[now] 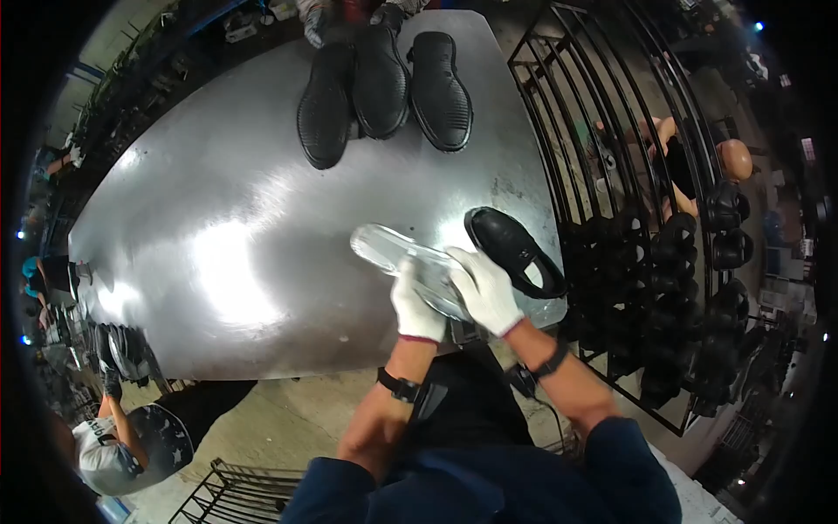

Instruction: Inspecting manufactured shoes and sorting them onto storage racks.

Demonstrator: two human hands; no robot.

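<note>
Both my hands wear white gloves with dark red cuffs. My left hand [417, 301] and my right hand [486, 291] grip a shiny, silvery, sole-shaped piece [380, 245] over the near right part of the table. Its far end is rounded and points up and left. Whether it is metal or clear plastic I cannot tell. Just right of my right hand, a black shoe [504, 237] lies upright, its pale inside showing at the opening.
Three black shoes [441, 92] lie soles up at the far side of the metal table [175, 201], near another person's gloved hands [314, 26]. A black rack [559, 140] stands along the right, with many black shoes [672, 288]. Another person [131, 441] works at lower left.
</note>
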